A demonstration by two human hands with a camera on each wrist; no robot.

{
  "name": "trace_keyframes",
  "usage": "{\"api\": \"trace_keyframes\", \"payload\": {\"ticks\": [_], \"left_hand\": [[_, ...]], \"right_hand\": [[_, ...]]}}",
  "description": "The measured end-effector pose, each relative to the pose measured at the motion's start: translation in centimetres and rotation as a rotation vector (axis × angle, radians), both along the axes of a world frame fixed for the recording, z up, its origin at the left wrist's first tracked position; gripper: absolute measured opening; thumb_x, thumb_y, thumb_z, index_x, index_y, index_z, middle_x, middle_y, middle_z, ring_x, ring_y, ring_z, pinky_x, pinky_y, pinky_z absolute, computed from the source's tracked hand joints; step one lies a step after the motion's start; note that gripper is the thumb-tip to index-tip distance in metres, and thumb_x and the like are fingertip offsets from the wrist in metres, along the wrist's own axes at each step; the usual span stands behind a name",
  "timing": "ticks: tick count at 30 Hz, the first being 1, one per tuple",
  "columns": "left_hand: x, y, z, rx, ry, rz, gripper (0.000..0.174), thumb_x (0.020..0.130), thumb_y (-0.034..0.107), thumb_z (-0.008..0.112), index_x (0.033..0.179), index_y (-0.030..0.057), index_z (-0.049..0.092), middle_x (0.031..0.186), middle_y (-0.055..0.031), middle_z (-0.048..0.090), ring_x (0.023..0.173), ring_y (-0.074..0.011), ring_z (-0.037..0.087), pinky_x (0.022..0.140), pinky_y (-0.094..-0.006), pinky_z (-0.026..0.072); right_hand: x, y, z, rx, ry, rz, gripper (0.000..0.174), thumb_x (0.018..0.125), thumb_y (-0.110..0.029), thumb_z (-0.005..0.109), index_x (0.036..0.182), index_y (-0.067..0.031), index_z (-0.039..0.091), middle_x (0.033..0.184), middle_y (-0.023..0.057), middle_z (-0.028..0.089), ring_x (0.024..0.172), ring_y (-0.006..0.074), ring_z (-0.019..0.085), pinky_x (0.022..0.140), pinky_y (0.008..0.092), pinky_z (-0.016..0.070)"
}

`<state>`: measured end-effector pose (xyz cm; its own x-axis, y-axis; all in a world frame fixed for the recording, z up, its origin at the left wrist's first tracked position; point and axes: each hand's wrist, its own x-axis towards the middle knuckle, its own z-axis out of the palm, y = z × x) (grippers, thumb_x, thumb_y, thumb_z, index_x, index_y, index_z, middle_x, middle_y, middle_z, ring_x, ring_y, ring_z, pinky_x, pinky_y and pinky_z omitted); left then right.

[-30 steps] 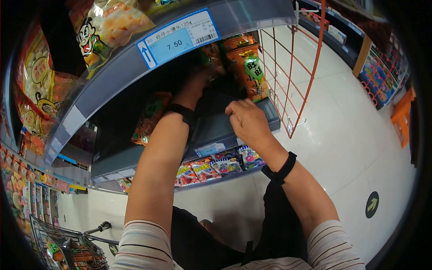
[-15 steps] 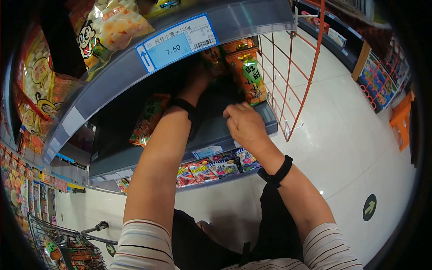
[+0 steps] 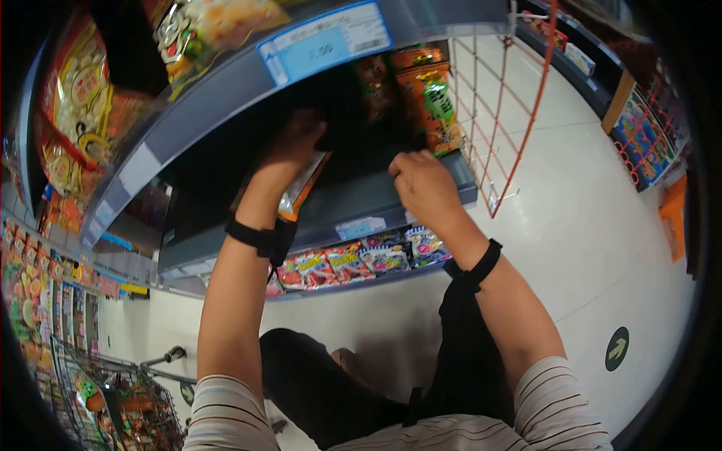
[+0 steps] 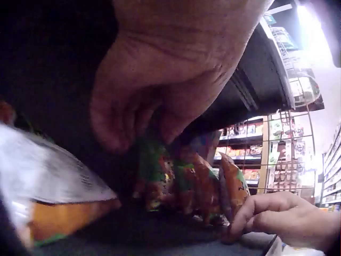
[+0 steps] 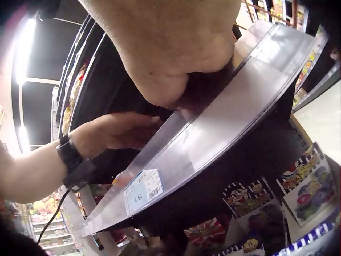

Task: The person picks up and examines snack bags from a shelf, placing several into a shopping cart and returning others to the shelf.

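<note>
Inside the dark shelf, my left hand [image 3: 289, 154] reaches over a loose packet [image 3: 302, 188] lying by its wrist. The left wrist view has this hand [image 4: 165, 74] with its fingers bent down and nothing seen between them; a white and orange packet [image 4: 69, 208] lies to its left. Several orange and green packets [image 4: 205, 186] stand in a row beyond. My right hand [image 3: 430, 188] is at the shelf's front right, fingers loosely bent, near the end packet [image 3: 438, 109]; in the left wrist view its fingertips [image 4: 233, 232] are low beside the row.
A price-tagged upper shelf edge [image 3: 444, 22] overhangs the hands. A red wire rack [image 3: 519, 143] borders the right end. Small colourful bags [image 3: 346, 261] sit on the shelf below. A wire basket [image 3: 128, 398] with packets is at lower left.
My left hand has moved left and toward the front, away from the packet row to above the loose packet, which now shows a pale side. The right hand stays near the shelf's front edge.
</note>
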<state>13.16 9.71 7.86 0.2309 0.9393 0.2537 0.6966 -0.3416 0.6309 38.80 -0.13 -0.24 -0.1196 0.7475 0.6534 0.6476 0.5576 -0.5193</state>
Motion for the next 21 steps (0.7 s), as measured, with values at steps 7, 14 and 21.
{"api": "trace_keyframes", "payload": {"ticks": [7,14,21], "left_hand": [[-5.3,-6.7,-2.4,0.341,0.305,0.102,0.048,0.094,0.035,0.068,0.129,0.0021,0.065,0.123,-0.0265,0.067,0.114,-0.041,0.065,0.097,-0.0442,0.0515],[-3.4,-10.5,-3.1,0.299,0.542,0.25,0.061,0.086,0.038,0.076,0.133,0.001,0.063,0.109,-0.0303,0.07,0.099,-0.0388,0.071,0.087,-0.0471,0.0545],[-4.2,-10.2,-2.0,-0.319,-0.705,-0.068,0.05,0.097,0.033,0.066,0.128,-0.0056,0.063,0.109,-0.0178,0.073,0.096,-0.0274,0.073,0.085,-0.0393,0.0582]], "right_hand": [[-0.3,-0.1,0.0,-0.057,-0.024,0.009,0.011,0.087,-0.007,0.057,0.094,-0.0046,0.066,0.093,0.0138,0.069,0.094,0.0358,0.062,0.084,0.048,0.0513],[-0.5,-0.2,0.2,-0.088,-0.035,-0.003,0.013,0.088,-0.008,0.055,0.095,-0.0036,0.066,0.092,0.0141,0.069,0.094,0.0361,0.062,0.083,0.0484,0.0514],[-0.9,0.3,0.5,-0.086,0.019,-0.088,0.019,0.095,-0.013,0.058,0.108,-0.0023,0.067,0.103,0.02,0.069,0.094,0.0355,0.066,0.083,0.0475,0.0529]]}}
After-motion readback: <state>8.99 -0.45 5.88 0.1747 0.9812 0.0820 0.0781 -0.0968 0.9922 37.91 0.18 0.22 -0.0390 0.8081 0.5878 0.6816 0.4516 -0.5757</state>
